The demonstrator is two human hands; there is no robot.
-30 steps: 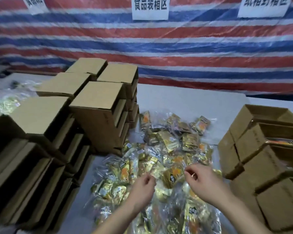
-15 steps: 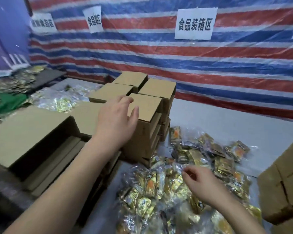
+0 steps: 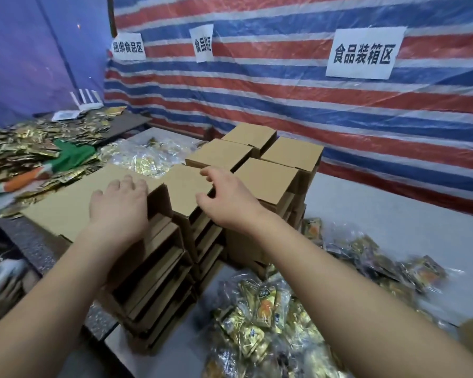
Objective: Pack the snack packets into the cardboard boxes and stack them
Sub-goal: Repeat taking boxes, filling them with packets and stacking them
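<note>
The left hand (image 3: 119, 207) lies palm down on the flat top of the nearest box (image 3: 74, 203), fingers relaxed and spread a little, its grip loose and holding nothing. The right hand (image 3: 227, 200) reaches over the box beside it (image 3: 185, 188); its fingers are bent and parted, the thumb low at the box's near right edge and the fingertips above the far edge, a half-wide grip. Whether it already pinches the cardboard cannot be told.

The boxes are plain brown cardboard, closed on top, set in tight stacks (image 3: 260, 170) on the left part of the grey surface (image 3: 372, 214), several layers high, with dark gaps showing between the layers at the near side.

The snack packets (image 3: 265, 317) lie loose in a heap on the surface to the right of the stacks and under the right forearm: small gold and orange foil packs in clear crinkled wrap. A second heap of packets (image 3: 38, 143) lies far left, beyond the boxes.
</note>
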